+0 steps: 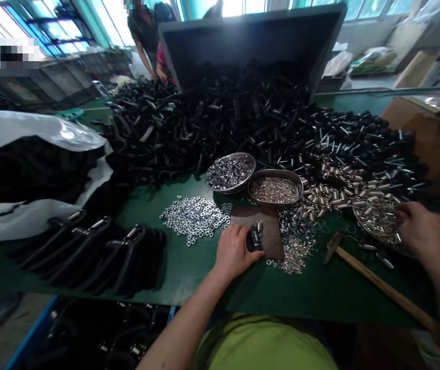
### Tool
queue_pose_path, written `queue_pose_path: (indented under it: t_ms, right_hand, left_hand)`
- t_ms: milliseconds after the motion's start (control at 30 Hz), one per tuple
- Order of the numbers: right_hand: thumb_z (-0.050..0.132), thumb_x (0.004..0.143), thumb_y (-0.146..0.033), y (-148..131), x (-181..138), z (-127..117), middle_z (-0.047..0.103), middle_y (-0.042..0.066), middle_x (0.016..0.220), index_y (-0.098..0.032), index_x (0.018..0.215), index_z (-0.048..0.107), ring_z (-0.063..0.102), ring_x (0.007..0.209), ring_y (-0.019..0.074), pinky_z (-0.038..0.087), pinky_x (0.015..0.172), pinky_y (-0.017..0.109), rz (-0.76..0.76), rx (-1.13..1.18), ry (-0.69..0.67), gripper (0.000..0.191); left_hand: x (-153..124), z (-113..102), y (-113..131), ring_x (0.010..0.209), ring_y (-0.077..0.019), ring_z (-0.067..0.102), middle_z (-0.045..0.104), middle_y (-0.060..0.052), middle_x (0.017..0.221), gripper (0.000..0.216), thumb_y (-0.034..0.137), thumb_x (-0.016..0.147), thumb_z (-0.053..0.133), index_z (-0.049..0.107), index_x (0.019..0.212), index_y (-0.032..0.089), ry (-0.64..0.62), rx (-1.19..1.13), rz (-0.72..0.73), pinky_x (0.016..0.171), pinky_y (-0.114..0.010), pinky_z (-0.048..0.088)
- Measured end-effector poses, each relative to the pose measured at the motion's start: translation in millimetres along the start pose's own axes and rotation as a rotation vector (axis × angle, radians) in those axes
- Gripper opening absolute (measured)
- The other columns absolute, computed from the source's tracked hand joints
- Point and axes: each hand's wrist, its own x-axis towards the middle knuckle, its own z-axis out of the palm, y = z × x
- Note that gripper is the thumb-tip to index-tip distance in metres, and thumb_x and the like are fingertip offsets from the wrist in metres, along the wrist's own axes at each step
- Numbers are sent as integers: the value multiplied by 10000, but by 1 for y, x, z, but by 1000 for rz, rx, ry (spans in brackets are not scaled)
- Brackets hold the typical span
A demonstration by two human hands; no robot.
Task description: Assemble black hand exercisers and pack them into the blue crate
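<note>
Nearest, lower centre: left hand (235, 252) clamped around a black handle piece (254, 240) on the brown block (268, 223). At right, right hand (428, 236) over the spring tray (359, 218); grip cannot be told. Hammer (362, 270) between. Farther up: nut bowl (243, 155), black pile (243, 113).

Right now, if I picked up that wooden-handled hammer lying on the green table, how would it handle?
Probably head-heavy: the wooden-handled hammer has a dark metal head on a long, slim handle. Likely stiff; the handle looks straight. Lying flat on the green table, it would likely slide rather than roll when pushed.
</note>
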Motion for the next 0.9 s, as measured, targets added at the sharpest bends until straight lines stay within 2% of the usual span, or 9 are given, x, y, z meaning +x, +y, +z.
queue_pose_path:
  t_ms: [67, 167, 267, 400, 500, 633, 700, 800, 900]
  right_hand:
    - [459, 842, -326, -11, -4, -4, 630, 181, 873, -317, 1076, 625, 566, 701, 311, 284, 549, 435, -1, 35, 2, 287]
    - [405, 882, -363, -48, -22, -14, 632, 133, 873, -313, 1049, 596, 579, 723, 272, 388, 615, 435, -47, 431, -59, 258]
    - [403, 886, -407, -106, -54, -18, 595, 64, 780, -290, 932, 555, 568, 652, 213, 451, 590, 382, -131, 879, -208, 196]
    - [474, 841, -370, -184, -94, -7, 563, -2, 690, -223, 902, 494, 541, 552, 145, 438, 486, 286, -241, 1189, -586, 160]
    - [430, 861, -333, -228, -110, 5, 590, 0, 743, -204, 974, 475, 526, 532, 122, 427, 491, 264, -372, 1178, -702, 177]
    - [403, 871, -238, -263, -118, 12, 641, 47, 887, -209, 1005, 524, 593, 724, 160, 434, 666, 294, -630, 884, -611, 183]
    - [436, 850, -202, -267, -118, 11, 649, 52, 873, -209, 970, 557, 598, 779, 183, 413, 707, 302, -706, 816, -621, 170]
    - [436, 841, -186, -261, -113, 7, 638, 22, 773, -219, 1001, 560, 590, 719, 176, 403, 664, 287, -769, 794, -704, 205]
    - [392, 881, -261, -251, -105, 9, 616, 1, 721, -221, 972, 531, 570, 652, 161, 411, 607, 278, -652, 903, -734, 171]
  left_hand:
    - [0, 0, 0, 987, -257, 514, 584, -77, 1025, 577, 509, 623, 734, 577, 1072, 184, 3, -16, -5, 879, -397, 402]
    - [-1, 0, 0, 985, -258, 513, 584, -76, 1022, 574, 499, 610, 746, 578, 1064, 191, 6, -40, -10, 872, -396, 401]
    - [0, 1, -1, 988, -258, 512, 584, -77, 1023, 567, 500, 610, 745, 579, 1055, 191, 14, -53, -4, 871, -395, 399]
    - [0, 2, -2, 973, -253, 515, 588, -73, 1009, 570, 504, 610, 741, 578, 1051, 182, 23, -49, 14, 863, -384, 404]
    - [-1, 1, -1, 971, -258, 513, 588, -74, 1001, 555, 494, 616, 738, 576, 1046, 183, 24, -31, 21, 856, -388, 404]
    - [-2, 0, 0, 1003, -273, 503, 585, -95, 1035, 513, 458, 669, 697, 565, 1079, 179, 14, 0, 27, 871, -410, 392]
    - [-2, 0, 0, 1004, -275, 502, 584, -104, 1044, 476, 442, 695, 669, 571, 1072, 169, 3, 11, 23, 870, -412, 391]
    - [-2, 0, 0, 989, -275, 506, 586, -99, 1024, 517, 473, 674, 685, 572, 1079, 172, -6, 4, 11, 858, -409, 395]
    - [-2, -1, 0, 983, -275, 509, 588, -88, 1011, 555, 495, 632, 723, 577, 1070, 188, -5, -27, -1, 842, -402, 398]
